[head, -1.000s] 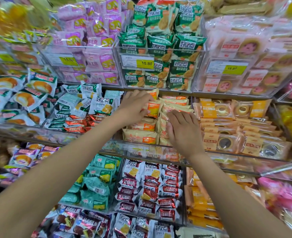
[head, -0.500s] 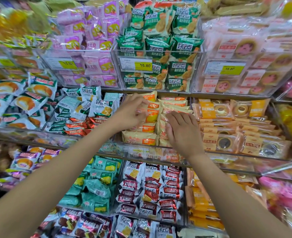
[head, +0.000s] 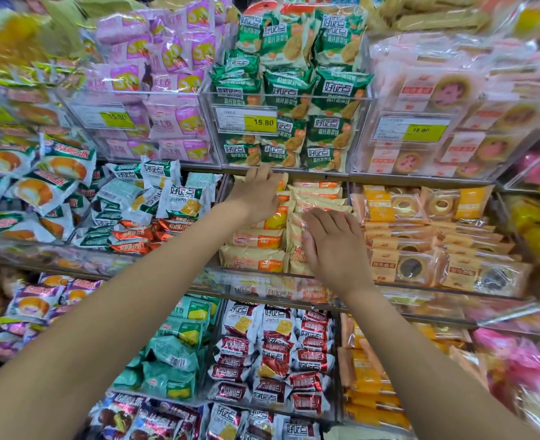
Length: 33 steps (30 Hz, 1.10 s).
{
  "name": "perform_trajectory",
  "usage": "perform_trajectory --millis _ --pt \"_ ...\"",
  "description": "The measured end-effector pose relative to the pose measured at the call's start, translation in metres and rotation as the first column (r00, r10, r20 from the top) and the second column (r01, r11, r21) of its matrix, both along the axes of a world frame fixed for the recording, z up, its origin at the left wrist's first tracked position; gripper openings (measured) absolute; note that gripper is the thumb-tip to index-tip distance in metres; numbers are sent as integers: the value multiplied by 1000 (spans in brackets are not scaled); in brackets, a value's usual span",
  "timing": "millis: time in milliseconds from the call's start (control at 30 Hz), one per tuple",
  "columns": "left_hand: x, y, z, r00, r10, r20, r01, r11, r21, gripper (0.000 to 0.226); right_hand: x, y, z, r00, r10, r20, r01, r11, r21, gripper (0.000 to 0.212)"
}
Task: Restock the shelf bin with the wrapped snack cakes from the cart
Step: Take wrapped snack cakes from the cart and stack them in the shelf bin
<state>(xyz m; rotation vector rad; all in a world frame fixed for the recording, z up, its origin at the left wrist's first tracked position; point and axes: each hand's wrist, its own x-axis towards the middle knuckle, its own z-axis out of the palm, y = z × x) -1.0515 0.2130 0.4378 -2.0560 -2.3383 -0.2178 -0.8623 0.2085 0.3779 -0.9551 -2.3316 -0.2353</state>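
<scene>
Both hands reach into the clear shelf bin (head: 281,277) at the middle of the frame. Left hand (head: 257,195), just left of centre, lies with its fingers spread loosely over the top of the cream-and-orange snack cakes (head: 252,257), palm down, gripping nothing I can make out. Right hand (head: 333,246), slightly lower and to the right, rests flat and open on the upright packs in the same bin, thumb against a wrapper edge.

Far left of the frame holds white packs printed with round filled buns (head: 44,188), glossy and crumpled. Next come white-and-green cracker packs (head: 179,201) heaped over red foil ones. Above the hands, a bin of green biscuit packs (head: 294,90) carries a yellow price tag (head: 260,122) reading 15.80; pink packs (head: 167,58) sit to its left. Right of the hands, clear-wrapped ring cakes (head: 421,211) with orange labels lie in flat rows. Below centre, red-and-white packs (head: 281,354) stand beside teal ones (head: 173,354).

Shelving is tiers of transparent plastic bins with glossy front lips, tightly packed, filling the whole frame. Edges of the picture are blurred.
</scene>
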Motion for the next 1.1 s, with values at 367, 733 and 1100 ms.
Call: perform_trajectory --millis 367,733,1100 --pt "-16 1 -8 965 -86 247 82 996 27 52 0 0 0 1000 -4 4 4 1000 -9 43" --pt "-13 0 -9 957 -67 282 7 979 205 43 0 -1 1 1000 9 -7 -9 1000 -1 42" --pt "0 -32 5 974 -131 185 51 922 383 31 5 -6 8 998 61 -29 -64 989 -132 45"
